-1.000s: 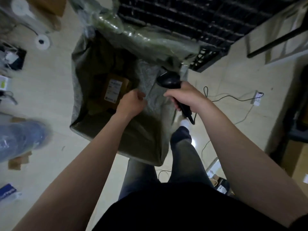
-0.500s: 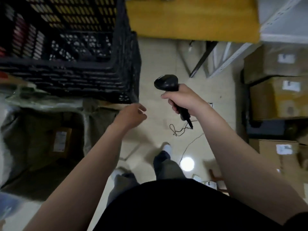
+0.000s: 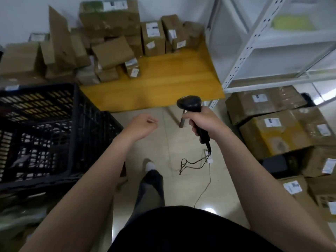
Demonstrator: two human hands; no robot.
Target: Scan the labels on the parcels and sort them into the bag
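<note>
While the yellow table (image 3: 163,84) fills the far middle of the view, the heap of parcels (image 3: 109,20) sits along its back and left edge. Big cartons stand behind and small ones are tumbled in front, and the nearest small parcel (image 3: 132,69) lies with its white label turned up. A black crate (image 3: 45,124) stands to the left, on the near side of the heap's left end. A white shelf (image 3: 272,51) rises to the right, and below it a second stack of cartons (image 3: 272,131) rests on the floor, labels showing. The bag is not plainly in view; a blurred pale fold at the lower left edge may be it, but I cannot tell.

The left hand (image 3: 141,126) hangs over the floor, fingers loosely curled on nothing. The table's parcels lie ahead of it and a little to its left, well apart from the fingers, with the table's near edge between. The right hand (image 3: 205,122) is wrapped round the grip of the scanner (image 3: 190,103), whose head points forward toward the table and whose cable (image 3: 196,162) trails to the floor. By my judgement the free left hand is nearer the table heap and suits the fetching, while the floor stack lies closer to the scanner hand.
</note>
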